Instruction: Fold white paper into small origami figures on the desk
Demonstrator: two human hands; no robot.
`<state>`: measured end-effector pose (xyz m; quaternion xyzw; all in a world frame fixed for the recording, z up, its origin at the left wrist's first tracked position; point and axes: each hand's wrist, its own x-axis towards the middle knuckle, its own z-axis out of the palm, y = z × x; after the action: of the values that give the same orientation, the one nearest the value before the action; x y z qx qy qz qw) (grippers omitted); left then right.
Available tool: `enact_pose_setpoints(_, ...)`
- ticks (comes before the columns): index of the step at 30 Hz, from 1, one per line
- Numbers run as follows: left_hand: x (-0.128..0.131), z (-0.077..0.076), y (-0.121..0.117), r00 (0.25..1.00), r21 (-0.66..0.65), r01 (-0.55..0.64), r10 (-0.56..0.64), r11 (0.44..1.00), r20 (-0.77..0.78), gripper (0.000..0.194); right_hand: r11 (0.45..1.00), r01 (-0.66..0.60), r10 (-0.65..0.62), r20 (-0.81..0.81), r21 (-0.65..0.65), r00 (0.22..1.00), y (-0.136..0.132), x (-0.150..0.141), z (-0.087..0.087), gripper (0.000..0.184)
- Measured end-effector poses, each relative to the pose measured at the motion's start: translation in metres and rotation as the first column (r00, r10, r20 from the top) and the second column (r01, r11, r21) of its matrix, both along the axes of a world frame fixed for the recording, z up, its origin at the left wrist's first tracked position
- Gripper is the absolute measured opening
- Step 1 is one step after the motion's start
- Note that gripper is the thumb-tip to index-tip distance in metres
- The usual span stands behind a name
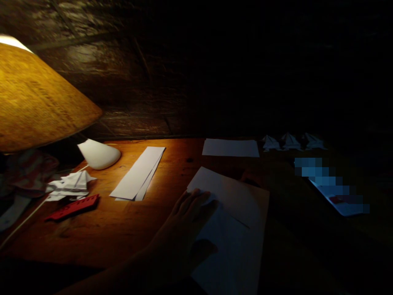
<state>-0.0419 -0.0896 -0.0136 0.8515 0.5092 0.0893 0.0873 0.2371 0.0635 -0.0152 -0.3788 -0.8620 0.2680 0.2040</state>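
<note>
A large white sheet of paper lies at an angle on the wooden table, with part of it turned over as a flap. My left hand rests on its left side, fingers and thumb spread apart over the paper. Just beyond the sheet's upper right edge is a dim reddish-brown shape, perhaps my right hand. Darkness hides its fingers and the arm behind it.
Left stand a lit lamp with a white base, crumpled paper and a red ruler-like piece. Paper strips, a white rectangle, several folded paper shapes and a glowing phone lie around.
</note>
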Motion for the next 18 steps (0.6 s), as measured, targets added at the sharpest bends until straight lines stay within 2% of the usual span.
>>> enact_pose_setpoints(7,-0.0038,-0.0065,0.0026,0.999,0.013,0.044,-0.044,0.999,0.025,0.091,0.999,0.035,-0.035,0.001,-0.015,0.999,-0.0003,-0.0006,0.0066,0.035)
enact_pose_setpoints(13,0.0006,-0.0024,0.0007,1.000,0.002,0.007,-0.007,1.000,0.017,0.088,0.997,0.078,-0.078,0.016,0.009,0.997,-0.0009,-0.0048,0.0094,0.036)
enact_pose_setpoints(18,0.0021,-0.0001,-0.0004,1.000,-0.001,0.005,-0.005,1.000,0.003,0.087,0.998,0.055,-0.055,0.015,0.015,0.998,0.0019,-0.0070,0.0064,0.029)
